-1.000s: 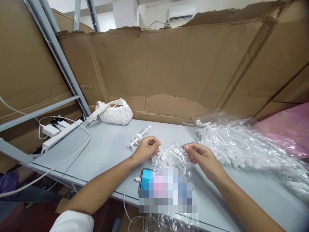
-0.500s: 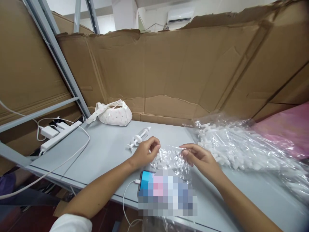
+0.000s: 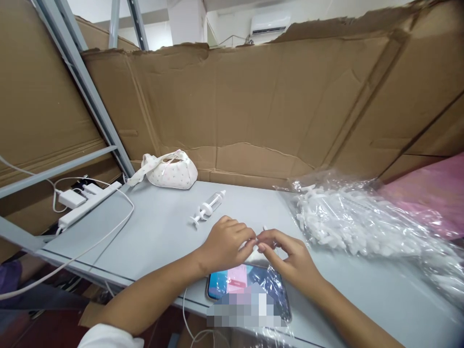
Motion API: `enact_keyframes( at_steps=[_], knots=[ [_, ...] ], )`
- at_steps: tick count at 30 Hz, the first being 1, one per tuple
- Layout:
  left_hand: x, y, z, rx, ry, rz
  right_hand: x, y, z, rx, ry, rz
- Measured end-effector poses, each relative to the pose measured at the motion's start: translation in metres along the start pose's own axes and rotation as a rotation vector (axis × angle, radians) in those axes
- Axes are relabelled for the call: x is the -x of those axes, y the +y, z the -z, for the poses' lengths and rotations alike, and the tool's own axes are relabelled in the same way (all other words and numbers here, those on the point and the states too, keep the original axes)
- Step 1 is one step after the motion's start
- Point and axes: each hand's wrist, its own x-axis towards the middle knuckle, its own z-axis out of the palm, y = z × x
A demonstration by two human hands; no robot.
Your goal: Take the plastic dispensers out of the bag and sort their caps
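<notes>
My left hand (image 3: pixel 230 244) and my right hand (image 3: pixel 286 253) meet above the near part of the grey table, fingertips almost touching. Both are pinched on a small clear plastic bag (image 3: pixel 274 276), which hangs down over the phone. White pieces show partly between and behind the fingers; their shape is hard to make out. Under the bag, the phone (image 3: pixel 218 285) lies with its screen lit, part of it blurred out. A clear and white syringe (image 3: pixel 208 209) rests on the table beyond my left hand.
A large clear bag of white plastic parts (image 3: pixel 355 220) covers the right side, beside pink plastic (image 3: pixel 420 193). At the back left sits a white patterned pouch (image 3: pixel 174 171). A power strip (image 3: pixel 90 205) with cables lies along the left edge. Cardboard (image 3: pixel 253 111) stands behind the table (image 3: pixel 155 227).
My hands have come together and moved slightly nearer to me. The small bag, earlier spread between them, is now gathered at the fingertips, and more of the phone shows.
</notes>
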Motion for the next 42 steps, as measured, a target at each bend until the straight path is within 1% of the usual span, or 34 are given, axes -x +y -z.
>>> enact_keyframes(
  at_steps=[3,6,8,11,15,20,27,29,32,34,37,39,42],
  knots=[
    [0.0,0.002,-0.001,0.008,-0.026,0.007,0.0,0.0,0.0,-0.02,-0.051,-0.033],
    [-0.002,0.002,0.003,0.04,-0.067,0.015,0.0,0.002,0.003,-0.063,-0.125,-0.097],
    [-0.003,0.0,0.007,0.051,-0.087,0.016,-0.001,0.002,0.006,-0.077,-0.14,-0.111],
    [-0.005,-0.006,0.013,0.03,-0.079,0.023,-0.004,0.003,0.012,-0.071,-0.112,-0.095],
    [-0.008,-0.016,0.019,0.044,-0.059,0.072,-0.01,0.005,0.02,-0.1,-0.026,-0.144],
    [-0.008,-0.025,0.022,0.176,-0.04,0.128,-0.013,0.005,0.024,-0.127,0.002,-0.178],
    [-0.006,-0.033,0.021,0.355,0.037,0.271,-0.013,0.008,0.029,-0.228,0.105,-0.258],
    [-0.006,-0.034,0.021,0.381,0.083,0.314,-0.015,0.009,0.032,-0.293,0.092,-0.27],
    [-0.006,-0.035,0.021,0.407,0.146,0.355,-0.017,0.011,0.038,-0.38,0.01,-0.297],
    [-0.005,-0.034,0.021,0.42,0.131,0.356,-0.018,0.011,0.039,-0.411,-0.031,-0.329],
    [-0.005,-0.032,0.02,0.432,0.096,0.347,-0.017,0.011,0.036,-0.444,-0.053,-0.384],
    [-0.005,-0.031,0.02,0.443,0.101,0.354,-0.017,0.012,0.033,-0.443,-0.042,-0.416],
    [-0.005,-0.031,0.02,0.425,0.122,0.378,-0.017,0.014,0.03,-0.412,0.033,-0.428]
  ],
)
